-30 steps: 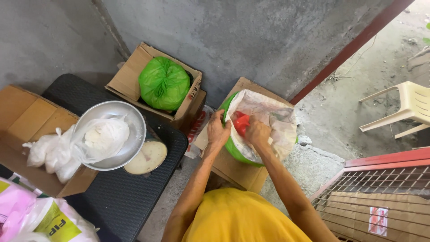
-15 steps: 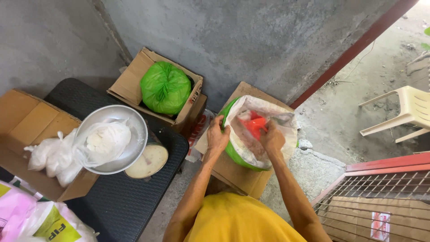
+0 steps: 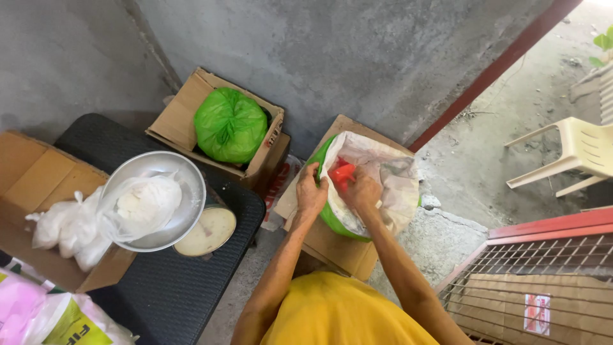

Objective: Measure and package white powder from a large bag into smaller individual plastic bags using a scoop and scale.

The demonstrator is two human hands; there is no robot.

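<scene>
We count three cardboard boxes: one at the back holding a tied green bag (image 3: 230, 124), one under our hands (image 3: 345, 252) with a second green bag (image 3: 332, 220) lined by a white sack (image 3: 389, 176), and one at the left edge of the black table (image 3: 172, 294) carrying a cluster of knotted white bags (image 3: 67, 227). On that table we see one metal bowl (image 3: 185, 204) with one white bag (image 3: 143, 201) in it, and one round tin (image 3: 207, 231) at the table's right edge. We have two hands, left (image 3: 311, 195) and right (image 3: 361, 191), at the sack with one red scoop (image 3: 343, 172), and we see one white plastic chair (image 3: 575, 153) and one wire cage (image 3: 543, 275).
</scene>
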